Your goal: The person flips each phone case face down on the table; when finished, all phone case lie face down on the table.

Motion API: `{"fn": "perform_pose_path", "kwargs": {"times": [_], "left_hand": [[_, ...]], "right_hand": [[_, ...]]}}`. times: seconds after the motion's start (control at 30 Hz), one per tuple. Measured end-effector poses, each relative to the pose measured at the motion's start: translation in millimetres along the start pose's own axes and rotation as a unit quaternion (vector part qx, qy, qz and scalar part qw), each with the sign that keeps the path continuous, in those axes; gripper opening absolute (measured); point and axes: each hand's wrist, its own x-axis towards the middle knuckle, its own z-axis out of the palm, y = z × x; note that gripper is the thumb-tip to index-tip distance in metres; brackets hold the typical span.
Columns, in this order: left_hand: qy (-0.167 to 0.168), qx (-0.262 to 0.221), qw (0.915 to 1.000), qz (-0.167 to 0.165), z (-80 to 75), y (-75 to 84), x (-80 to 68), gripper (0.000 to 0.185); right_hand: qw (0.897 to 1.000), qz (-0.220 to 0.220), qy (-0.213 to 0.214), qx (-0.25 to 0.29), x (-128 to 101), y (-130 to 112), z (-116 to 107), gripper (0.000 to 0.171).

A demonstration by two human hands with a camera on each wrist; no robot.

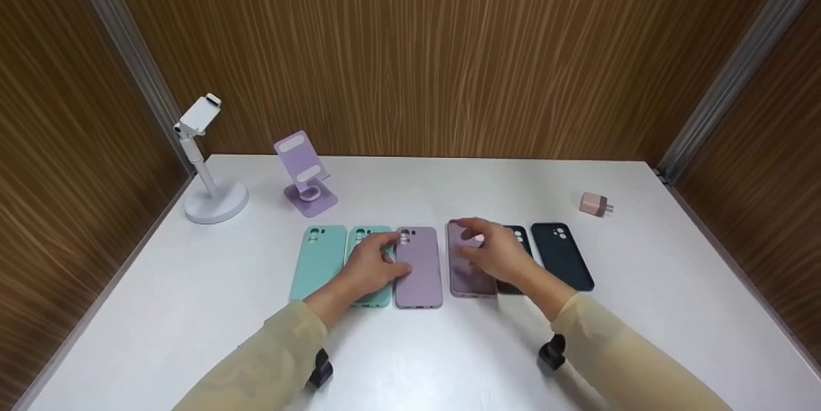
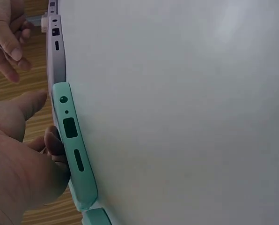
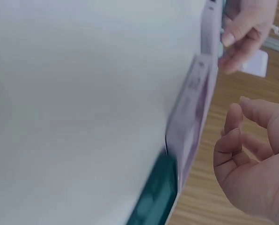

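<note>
your left hand (image 1: 372, 265) rests, fingers loosely curved, on the second mint case (image 1: 370, 266) at centre frame. your right hand (image 1: 494, 251) hovers loosely curled, holding nothing, over the lilac case (image 1: 468, 270), long axis pointing away from you.

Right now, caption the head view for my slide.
Two hands over a row of phone cases on a white table.

White table (image 1: 192, 308) (matte) boxed in by wood-grain walls (image 1: 417, 45).

White stand (image 1: 208, 174), purple stand (image 1: 304, 174), pink charger (image 1: 595, 204).
</note>
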Motion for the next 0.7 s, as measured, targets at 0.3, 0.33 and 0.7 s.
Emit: {"fn": "perform_pose_path", "kwargs": {"times": [0.3,0.33,0.7], "left_hand": [[0.004,-0.058,0.9980,0.026,-1.7,28.0,2.5,0.062],[0.003,-0.062,0.9975,0.034,-0.1,31.6,3.4,0.061],[-0.018,-0.064,0.9953,0.071,40.3,54.5,20.6,0.057]], "right_hand": [[1.000,0.009,0.026,-0.006,-12.4,19.9,-27.6,0.055],[0.999,0.008,0.029,-0.014,-13.2,21.7,-28.9,0.055],[0.998,0.026,0.024,-0.059,-14.5,33.8,-30.2,0.055]]}}
